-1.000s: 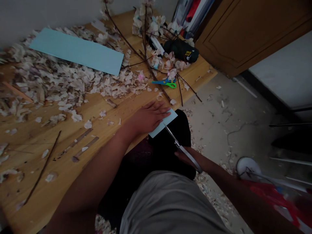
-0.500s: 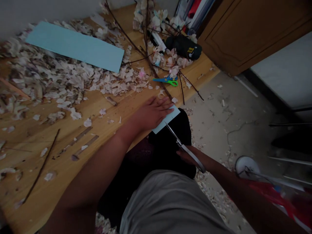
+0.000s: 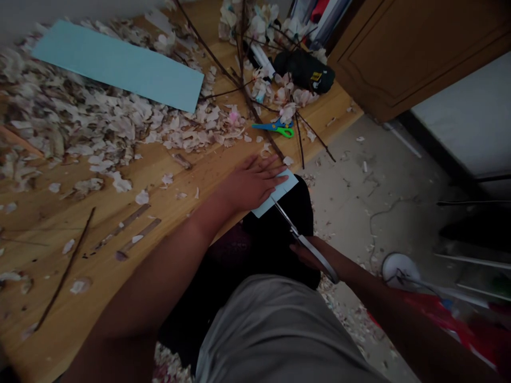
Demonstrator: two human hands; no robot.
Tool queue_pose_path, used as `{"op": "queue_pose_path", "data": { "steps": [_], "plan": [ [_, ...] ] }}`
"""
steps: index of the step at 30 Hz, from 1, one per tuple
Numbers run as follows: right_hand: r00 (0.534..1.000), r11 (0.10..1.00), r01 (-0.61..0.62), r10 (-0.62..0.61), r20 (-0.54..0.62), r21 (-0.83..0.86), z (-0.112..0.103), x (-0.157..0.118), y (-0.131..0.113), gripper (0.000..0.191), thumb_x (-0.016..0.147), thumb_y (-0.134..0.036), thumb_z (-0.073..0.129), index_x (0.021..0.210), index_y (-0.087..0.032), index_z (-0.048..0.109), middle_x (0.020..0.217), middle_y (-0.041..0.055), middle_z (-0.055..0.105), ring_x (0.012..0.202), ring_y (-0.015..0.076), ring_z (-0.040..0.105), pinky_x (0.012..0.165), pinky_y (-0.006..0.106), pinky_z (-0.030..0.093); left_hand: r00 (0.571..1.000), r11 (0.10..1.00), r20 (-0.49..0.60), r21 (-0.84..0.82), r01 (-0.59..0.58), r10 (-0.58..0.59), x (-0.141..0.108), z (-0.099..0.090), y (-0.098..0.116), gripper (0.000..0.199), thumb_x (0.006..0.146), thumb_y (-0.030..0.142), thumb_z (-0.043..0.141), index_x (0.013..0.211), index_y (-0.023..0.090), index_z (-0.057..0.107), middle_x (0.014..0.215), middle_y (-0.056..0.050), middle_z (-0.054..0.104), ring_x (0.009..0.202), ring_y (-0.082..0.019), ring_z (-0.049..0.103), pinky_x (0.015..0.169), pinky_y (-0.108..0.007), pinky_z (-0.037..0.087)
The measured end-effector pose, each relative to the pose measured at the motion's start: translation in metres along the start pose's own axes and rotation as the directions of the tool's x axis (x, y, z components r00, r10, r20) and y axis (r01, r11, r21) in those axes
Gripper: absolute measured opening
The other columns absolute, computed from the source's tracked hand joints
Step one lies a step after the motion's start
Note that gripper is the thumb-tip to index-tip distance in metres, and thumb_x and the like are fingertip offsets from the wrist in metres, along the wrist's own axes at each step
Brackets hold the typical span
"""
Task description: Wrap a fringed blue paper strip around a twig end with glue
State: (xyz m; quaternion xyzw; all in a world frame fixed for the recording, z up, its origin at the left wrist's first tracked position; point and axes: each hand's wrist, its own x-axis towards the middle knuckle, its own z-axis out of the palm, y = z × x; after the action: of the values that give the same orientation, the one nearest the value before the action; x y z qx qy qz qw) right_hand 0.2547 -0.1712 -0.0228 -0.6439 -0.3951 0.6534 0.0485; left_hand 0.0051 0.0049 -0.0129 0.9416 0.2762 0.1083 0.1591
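Head view: our left hand [image 3: 251, 183] lies flat, fingers [image 3: 275, 183] slightly spread and pressing a small light-blue paper piece [image 3: 277, 194] onto the edge of the wooden table [image 3: 167, 213]. Our right hand [image 3: 309, 255] grips the handles of the metal scissors [image 3: 303, 242], fingers closed around them, the blades reaching into the paper at the table edge. Farther out lie a blue-and-green pair of scissors [image 3: 275, 127], bare twigs [image 3: 239, 85], a heap of pale petals [image 3: 99, 122] and a long light-blue sheet [image 3: 115, 66].
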Motion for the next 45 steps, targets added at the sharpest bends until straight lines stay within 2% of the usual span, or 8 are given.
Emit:
{"op": "queue_pose_path", "data": {
  "steps": [4, 7, 12, 18, 23, 38, 41, 45],
  "plan": [
    [1.0, 1.0, -0.016, 0.016, -0.026, -0.002, 0.002, -0.007, -0.016, 0.058, 0.074, -0.076, 0.066, 0.067, -0.023, 0.043, 0.047, -0.009, 0.035, 0.041, 0.007, 0.031, 0.04, 0.024, 0.022, 1.0, 1.0, 0.006, -0.012, 0.0, 0.0, 0.0, -0.001, 0.0, 0.048, 0.103, 0.031, 0.037, 0.15, 0.034, 0.046, 0.162, 0.005, 0.036, 0.155, -0.021, 0.02, 0.126, -0.05, 0.009],
    [0.999, 0.995, -0.021, 0.016, -0.044, -0.096, 0.002, -0.011, -0.026, 0.059, 0.075, -0.076, 0.063, 0.058, -0.023, 0.043, 0.042, -0.0057, 0.039, 0.038, 0.0085, 0.036, 0.04, 0.025, 0.025, 1.0, 1.0, 0.003, -0.007, -0.003, 0.003, -0.001, -0.001, 0.0, 0.048, 0.104, 0.031, 0.036, 0.151, 0.033, 0.046, 0.162, 0.005, 0.036, 0.155, -0.021, 0.02, 0.127, -0.049, 0.008],
    [0.997, 0.965, -0.081, 0.073, -0.04, -0.249, 0.0, -0.008, -0.02, 0.064, 0.082, -0.076, 0.054, 0.05, -0.021, 0.049, 0.043, 0.0019, 0.052, 0.039, 0.0122, 0.048, 0.042, 0.026, 0.035, 1.0, 1.0, -0.003, 0.007, -0.002, 0.002, -0.001, 0.001, 0.0, 0.047, 0.104, 0.032, 0.035, 0.15, 0.034, 0.046, 0.162, 0.005, 0.036, 0.155, -0.02, 0.02, 0.127, -0.049, 0.009],
    [0.998, 0.992, 0.068, -0.068, 0.005, -0.109, 0.001, -0.001, -0.005, 0.057, 0.078, -0.075, 0.063, 0.068, -0.02, 0.05, 0.057, -0.0036, 0.047, 0.051, 0.0092, 0.04, 0.046, 0.023, 0.03, 1.0, 1.0, -0.006, 0.017, -0.001, 0.001, -0.001, 0.002, -0.001, 0.047, 0.104, 0.031, 0.035, 0.15, 0.033, 0.046, 0.162, 0.005, 0.037, 0.155, -0.021, 0.019, 0.126, -0.051, 0.009],
    [0.989, 0.987, 0.133, -0.126, 0.08, -0.092, 0.001, -0.002, -0.003, 0.053, 0.085, -0.071, 0.059, 0.074, -0.021, 0.047, 0.061, -0.005, 0.042, 0.053, 0.0095, 0.036, 0.047, 0.023, 0.03, 1.0, 1.0, 0.004, 0.024, -0.006, 0.006, 0.002, 0.001, -0.002, 0.047, 0.104, 0.031, 0.035, 0.149, 0.033, 0.047, 0.162, 0.006, 0.037, 0.156, -0.021, 0.018, 0.126, -0.051, 0.009],
    [0.992, 0.988, 0.112, -0.104, 0.074, -0.106, -0.004, 0.001, 0.008, 0.047, 0.086, -0.065, 0.059, 0.075, -0.021, 0.05, 0.061, -0.0045, 0.043, 0.052, 0.0099, 0.035, 0.046, 0.023, 0.029, 1.0, 1.0, -0.01, 0.028, 0.009, -0.009, 0.004, 0.001, -0.002, 0.047, 0.104, 0.034, 0.035, 0.15, 0.037, 0.045, 0.161, 0.007, 0.038, 0.153, -0.024, 0.026, 0.126, -0.052, 0.011],
    [0.991, 0.989, 0.117, -0.111, 0.072, -0.086, -0.002, -0.001, 0.005, 0.047, 0.088, -0.065, 0.057, 0.074, -0.021, 0.048, 0.057, -0.0058, 0.041, 0.049, 0.0089, 0.033, 0.044, 0.023, 0.026, 1.0, 1.0, -0.01, 0.022, -0.003, 0.003, 0.004, 0.001, -0.002, 0.05, 0.104, 0.034, 0.036, 0.153, 0.038, 0.039, 0.161, 0.007, 0.038, 0.154, -0.025, 0.025, 0.125, -0.054, 0.011],
    [0.996, 0.99, 0.086, -0.085, 0.014, -0.11, 0.004, -0.003, -0.005, 0.052, 0.082, -0.07, 0.061, 0.07, -0.021, 0.046, 0.053, -0.0055, 0.042, 0.048, 0.009, 0.036, 0.044, 0.023, 0.027, 1.0, 1.0, 0.001, 0.025, -0.006, 0.006, 0.005, 0.003, -0.004, 0.048, 0.104, 0.035, 0.037, 0.151, 0.039, 0.043, 0.161, 0.007, 0.038, 0.154, -0.025, 0.024, 0.125, -0.054, 0.01]
  ]
}}
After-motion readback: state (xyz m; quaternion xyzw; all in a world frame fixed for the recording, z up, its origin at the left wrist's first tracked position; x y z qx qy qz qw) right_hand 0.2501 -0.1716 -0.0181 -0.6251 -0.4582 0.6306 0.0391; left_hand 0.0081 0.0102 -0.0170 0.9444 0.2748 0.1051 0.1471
